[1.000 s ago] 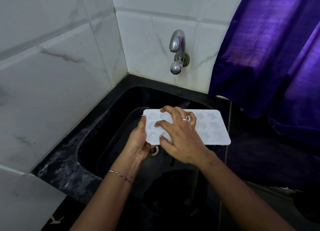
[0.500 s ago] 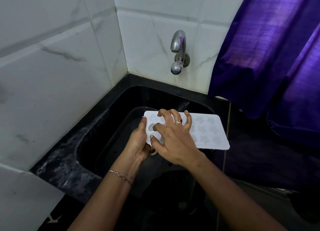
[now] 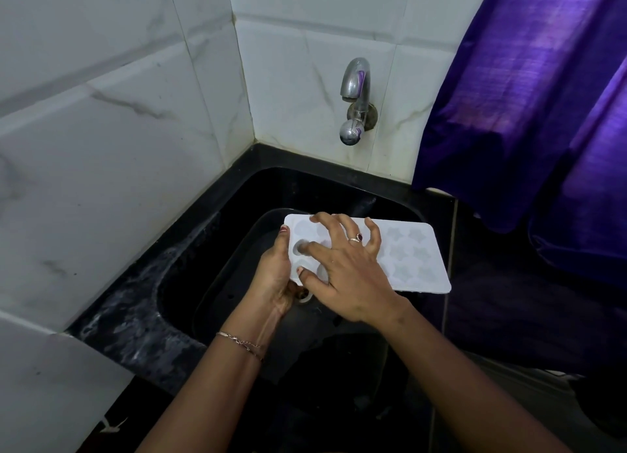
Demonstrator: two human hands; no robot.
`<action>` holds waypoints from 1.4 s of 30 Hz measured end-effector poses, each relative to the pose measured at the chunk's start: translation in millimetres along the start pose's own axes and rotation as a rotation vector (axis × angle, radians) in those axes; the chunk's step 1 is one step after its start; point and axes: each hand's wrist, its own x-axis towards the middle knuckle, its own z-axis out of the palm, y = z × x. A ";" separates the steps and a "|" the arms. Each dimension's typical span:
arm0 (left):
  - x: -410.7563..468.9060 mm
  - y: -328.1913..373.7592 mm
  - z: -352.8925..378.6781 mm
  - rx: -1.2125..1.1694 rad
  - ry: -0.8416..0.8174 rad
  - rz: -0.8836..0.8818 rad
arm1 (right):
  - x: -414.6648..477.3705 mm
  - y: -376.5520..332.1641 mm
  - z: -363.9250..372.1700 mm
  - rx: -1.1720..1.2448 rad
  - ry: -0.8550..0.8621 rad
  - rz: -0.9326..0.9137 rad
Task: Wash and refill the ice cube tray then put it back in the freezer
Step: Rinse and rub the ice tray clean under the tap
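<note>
One white ice cube tray (image 3: 436, 276) is held flat above the black sink (image 3: 210, 249), its long edges running from left to right. The left hand (image 3: 274, 273) grasps the left short end, with the thumb lying on the top edge and the fingers going under. The right hand (image 3: 342, 276) lies on the top face and does not grasp the tray: its fingers (image 3: 320, 249) are spread and bent, and the tips press into the hollows, with the thumb at the near edge. The right short end of the tray reaches about to the right rim of the sink, near the lower hem of one purple curtain (image 3: 526, 113). The far long edge is below the one metal tap (image 3: 354, 100) but well apart from it, so there is free room above. Between the left end and the left wall of the sink the basin is open, and under the tray one drain (image 3: 305, 295) shows a little. At the uncovered right part I count six star-shaped hollows, in two columns of three; at the left there are perhaps three or four round ones, but the hand hides the rest. One ring (image 3: 356, 238) is on the right hand and one thin bracelet (image 3: 237, 340) on the left wrist. A black counter (image 3: 135, 317) frames the sink below white tiles (image 3: 101, 147).
</note>
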 end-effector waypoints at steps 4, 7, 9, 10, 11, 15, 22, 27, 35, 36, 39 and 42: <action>3.9 -1.3 -2.0 0.032 0.027 0.027 | -1.6 18.4 -11.5 0.196 0.134 0.100; 7.2 0.4 -7.4 0.016 0.048 0.033 | -15.2 44.1 -24.7 0.175 0.257 0.181; 10.2 2.8 -12.1 0.012 0.055 0.042 | -31.0 63.8 -30.9 0.085 0.295 0.214; 11.7 4.1 -13.6 0.011 0.060 0.046 | -39.7 72.6 -33.4 0.057 0.305 0.235; 13.2 5.6 -15.2 0.009 0.067 0.053 | -47.8 80.1 -35.5 0.044 0.307 0.259; 17.2 13.4 -20.1 0.000 0.083 0.054 | -69.4 97.0 -37.8 0.005 0.250 0.285; 18.0 21.4 -23.0 0.017 0.086 0.063 | -63.0 100.5 -37.0 -0.100 0.157 0.233; 14.8 21.2 -19.7 0.004 0.071 0.058 | -59.0 102.8 -34.9 -0.102 0.124 0.203; 12.5 20.6 -15.0 -0.017 0.075 0.043 | -61.8 105.3 -34.4 -0.085 0.144 0.236; 11.9 20.9 -14.6 -0.017 0.080 0.043 | -61.6 105.0 -34.9 -0.107 0.135 0.237; 11.1 23.0 -13.5 -0.009 0.075 0.050 | -60.3 104.5 -33.9 -0.153 0.090 0.228; 10.7 25.5 -14.1 0.003 0.063 0.055 | -59.3 103.8 -30.7 -0.136 0.062 0.209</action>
